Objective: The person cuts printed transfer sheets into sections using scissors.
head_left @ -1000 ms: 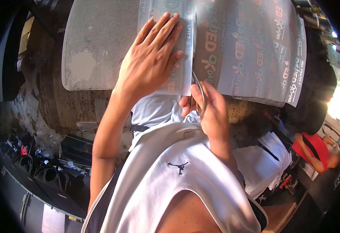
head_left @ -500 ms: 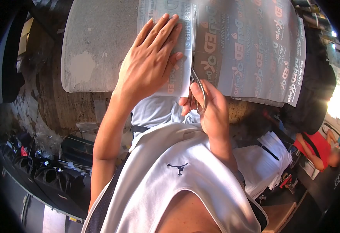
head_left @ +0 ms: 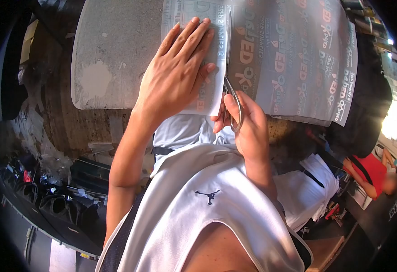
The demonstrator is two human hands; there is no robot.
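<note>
Partly cut: one sheet (head_left: 289, 68), thin, translucent and glossy, printed in pale red and blue lettering, laid over the middle and right of the board (head_left: 121, 45) and running past its near edge and near right corner. Done, as we judge it: a straight slit from the sheet's near margin up along the blades, parting a narrow strip (head_left: 219, 81) from the broader portion. Left, as far as we can judge: whatever lies beyond the blade tips; the sheet leaves our view at the top, so we cannot tell how much. One pair of scissors (head_left: 227, 81), slim bright metal with looped handles, pointing away from the board's near edge; we cannot tell how far the blades stand apart. Right hand (head_left: 250, 122), just off that near edge: thumb and fingers closed round the handles. Left hand (head_left: 176, 68): palm down, flat on the strip, fingers straight and close together, thumb set a little apart. Board: grey, scuffed, matt, with a rounded near left corner and a paler blotch beside it. Below the near edge we list brown wood (head_left: 94, 131), rough and stained, and one smooth white shirt (head_left: 171, 217) on the wearer.
</note>
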